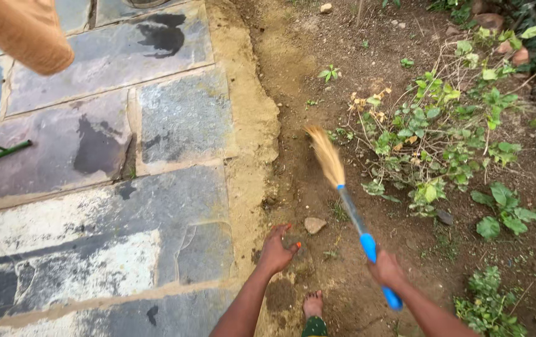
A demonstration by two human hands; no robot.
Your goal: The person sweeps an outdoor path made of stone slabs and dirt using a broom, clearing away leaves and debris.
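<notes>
Head view: right hand (pixel 385 269) grips blue-handled straw broom (pixel 343 187); left hand (pixel 277 249) open, empty.

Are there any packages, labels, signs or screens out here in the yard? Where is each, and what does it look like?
None in view: no package, label, sign or screen.
Only a broom with straw bristles and a blue handle, held by the right hand over bare soil.
The left hand hangs open beside a small stone, at the edge of grey paving slabs.
</notes>
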